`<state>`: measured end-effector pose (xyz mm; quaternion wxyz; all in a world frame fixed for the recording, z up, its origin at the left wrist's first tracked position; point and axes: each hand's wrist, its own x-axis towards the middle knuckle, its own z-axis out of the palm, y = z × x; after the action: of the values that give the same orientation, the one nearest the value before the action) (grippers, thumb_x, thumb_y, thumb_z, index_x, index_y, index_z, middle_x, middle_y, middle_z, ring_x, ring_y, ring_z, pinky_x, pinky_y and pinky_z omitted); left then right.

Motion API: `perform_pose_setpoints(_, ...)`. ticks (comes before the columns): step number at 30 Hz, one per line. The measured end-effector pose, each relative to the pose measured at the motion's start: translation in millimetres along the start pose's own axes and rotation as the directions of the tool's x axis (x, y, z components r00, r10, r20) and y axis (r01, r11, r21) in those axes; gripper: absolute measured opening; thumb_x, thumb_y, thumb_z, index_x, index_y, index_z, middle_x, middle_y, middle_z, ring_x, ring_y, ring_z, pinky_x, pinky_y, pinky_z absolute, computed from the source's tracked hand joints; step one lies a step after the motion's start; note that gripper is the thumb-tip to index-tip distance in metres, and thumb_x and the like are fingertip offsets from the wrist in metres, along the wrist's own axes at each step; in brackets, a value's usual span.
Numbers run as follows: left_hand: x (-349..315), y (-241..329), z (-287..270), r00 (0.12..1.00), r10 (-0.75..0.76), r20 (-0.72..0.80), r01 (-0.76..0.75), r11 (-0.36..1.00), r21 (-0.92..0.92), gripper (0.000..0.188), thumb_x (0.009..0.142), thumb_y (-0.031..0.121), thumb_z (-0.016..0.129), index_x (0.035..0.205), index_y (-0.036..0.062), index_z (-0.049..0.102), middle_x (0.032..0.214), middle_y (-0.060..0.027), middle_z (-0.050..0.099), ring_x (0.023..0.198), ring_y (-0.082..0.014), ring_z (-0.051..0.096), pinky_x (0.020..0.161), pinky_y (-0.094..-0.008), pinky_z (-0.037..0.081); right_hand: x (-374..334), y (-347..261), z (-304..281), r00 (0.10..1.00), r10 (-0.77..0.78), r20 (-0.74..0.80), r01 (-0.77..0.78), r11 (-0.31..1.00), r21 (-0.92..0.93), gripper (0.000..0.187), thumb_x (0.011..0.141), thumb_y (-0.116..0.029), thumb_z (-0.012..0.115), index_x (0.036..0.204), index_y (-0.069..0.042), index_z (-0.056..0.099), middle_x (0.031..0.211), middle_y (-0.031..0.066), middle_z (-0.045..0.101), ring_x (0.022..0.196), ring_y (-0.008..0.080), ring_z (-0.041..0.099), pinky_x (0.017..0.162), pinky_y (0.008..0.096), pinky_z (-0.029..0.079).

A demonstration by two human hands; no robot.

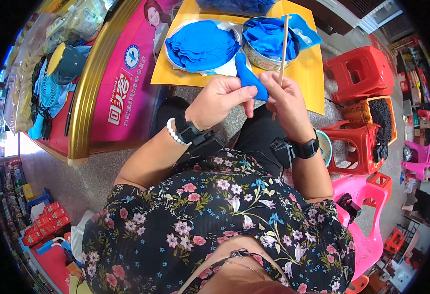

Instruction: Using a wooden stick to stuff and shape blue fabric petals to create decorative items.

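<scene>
Hidden and cropped
The right hand hides part of the thin stick; the upper edge crops the blue container

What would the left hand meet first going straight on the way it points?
Past the blue piece it holds, the left hand would likely meet the right hand first; depth is unclear.

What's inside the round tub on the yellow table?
The round tub holds a heap of loose blue pieces. They cover its bottom, so I can't see what's underneath. The thin stick hides a narrow strip too.
</scene>
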<state>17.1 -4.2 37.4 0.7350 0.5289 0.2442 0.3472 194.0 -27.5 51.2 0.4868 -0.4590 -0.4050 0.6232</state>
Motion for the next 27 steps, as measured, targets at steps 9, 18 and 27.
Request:
perform_pose_setpoints(9,-7.9,-1.9,3.9,0.998,0.047,-0.045,-0.027,0.928,0.371,0.020,0.087,0.014,0.059,0.074,-0.0002,0.066,0.073,-0.0029,0.064,0.067,-0.0075,0.056,0.066,-0.0227,0.045,3.6,2.4,-9.2,0.990,0.070,0.119,-0.080,0.994,0.080,0.014,0.088,-0.019,0.059,0.084,-0.006,0.061,0.062,-0.0079,0.049,0.050,0.0005,0.038,0.045,0.0162,0.027)
perform_pose_setpoints(18,-4.7,11.0,6.6,0.988,-0.124,0.094,0.081,0.926,0.369,0.012,0.085,0.011,0.062,0.086,-0.0006,0.063,0.071,0.0008,0.061,0.068,-0.0063,0.056,0.062,-0.0223,0.046,7.2,15.3,-2.9,0.998,-0.041,0.051,0.036,0.996,0.083,0.015,0.090,-0.021,0.058,0.087,-0.007,0.061,0.067,-0.0075,0.052,0.054,0.0007,0.040,0.047,0.0171,0.029)
perform_pose_setpoints(27,2.6,-4.1,-2.4,0.945,0.251,-0.211,-0.210,0.958,0.196,0.009,0.087,0.007,0.061,0.091,-0.0014,0.061,0.084,-0.0003,0.061,0.077,-0.0053,0.057,0.070,-0.0203,0.048,7.8,18.3,-9.6,0.994,0.045,0.098,-0.069,0.964,0.255,0.014,0.092,-0.021,0.055,0.092,-0.008,0.058,0.065,-0.0075,0.047,0.049,0.0016,0.035,0.045,0.0175,0.027)
